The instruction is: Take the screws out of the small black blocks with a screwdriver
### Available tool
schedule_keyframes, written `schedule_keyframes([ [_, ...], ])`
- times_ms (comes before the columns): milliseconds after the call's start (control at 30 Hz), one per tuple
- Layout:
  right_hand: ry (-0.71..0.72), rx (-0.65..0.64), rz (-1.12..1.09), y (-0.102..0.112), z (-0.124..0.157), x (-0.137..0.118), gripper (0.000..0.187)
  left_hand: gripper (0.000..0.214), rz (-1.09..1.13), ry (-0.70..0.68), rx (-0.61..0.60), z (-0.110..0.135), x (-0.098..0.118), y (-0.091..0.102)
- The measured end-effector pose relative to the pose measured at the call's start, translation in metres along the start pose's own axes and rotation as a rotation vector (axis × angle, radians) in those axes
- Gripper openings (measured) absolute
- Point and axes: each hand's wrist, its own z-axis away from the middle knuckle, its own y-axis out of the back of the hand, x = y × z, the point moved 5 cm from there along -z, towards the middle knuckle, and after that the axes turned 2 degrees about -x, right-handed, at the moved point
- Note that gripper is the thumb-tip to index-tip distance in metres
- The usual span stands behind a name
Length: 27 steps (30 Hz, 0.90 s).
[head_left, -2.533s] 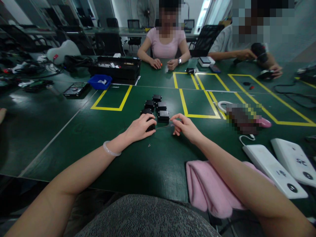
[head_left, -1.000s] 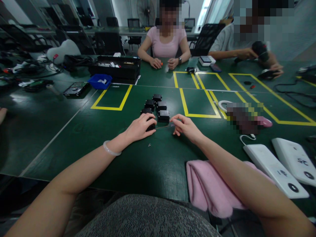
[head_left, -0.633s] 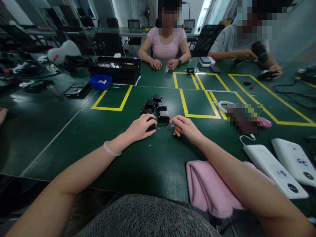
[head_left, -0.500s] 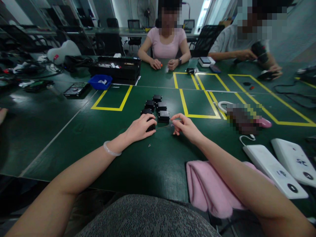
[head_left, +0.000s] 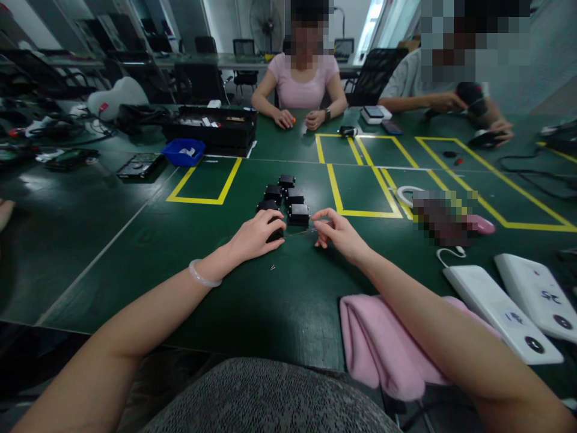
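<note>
My left hand (head_left: 259,233) is curled over a small black box-shaped part (head_left: 276,233), mostly hidden under the fingers, and presses it on the green table. In my right hand (head_left: 336,233) a thin screwdriver (head_left: 298,232) is pinched between the fingertips. Its slim metal shaft runs left, nearly level, to the part under my left hand; whether the tip sits in a screw is too small to tell. Several similar black boxes stand just beyond my hands, the nearest a black box (head_left: 298,214). Tiny screws (head_left: 273,267) lie on the near side of my left hand.
A folded pink cloth (head_left: 378,343) lies beneath my right forearm, beside white power banks (head_left: 500,313). Yellow tape outlines (head_left: 369,211) mark the table. Farther off are a blue tray (head_left: 184,157) and a black bin (head_left: 225,141). Two people sit opposite; a hand shows at the left edge.
Both hands keep the same pose, with the screwdriver against the black part. The view has shifted very slightly.
</note>
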Motion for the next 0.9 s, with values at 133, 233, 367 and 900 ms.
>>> schedule_keyframes([
  [133,-0.023,0.001,-0.011,-0.0004,-0.0002,0.0012,0.023,0.023,-0.002,-0.007,0.017,0.0002,-0.0003,-0.0005],
  [233,-0.070,-0.003,-0.022,-0.0003,-0.0006,0.0039,0.020,0.023,0.001,-0.006,0.018,0.0001,-0.0001,-0.0007],
  [367,-0.045,-0.008,-0.018,-0.0005,-0.0007,0.0026,0.019,0.023,0.001,-0.001,0.016,0.0001,-0.0003,-0.0010],
  [900,-0.002,-0.001,-0.030,-0.0008,-0.0002,-0.0002,0.021,0.023,-0.007,-0.008,0.014,-0.0004,0.0002,-0.0003],
])
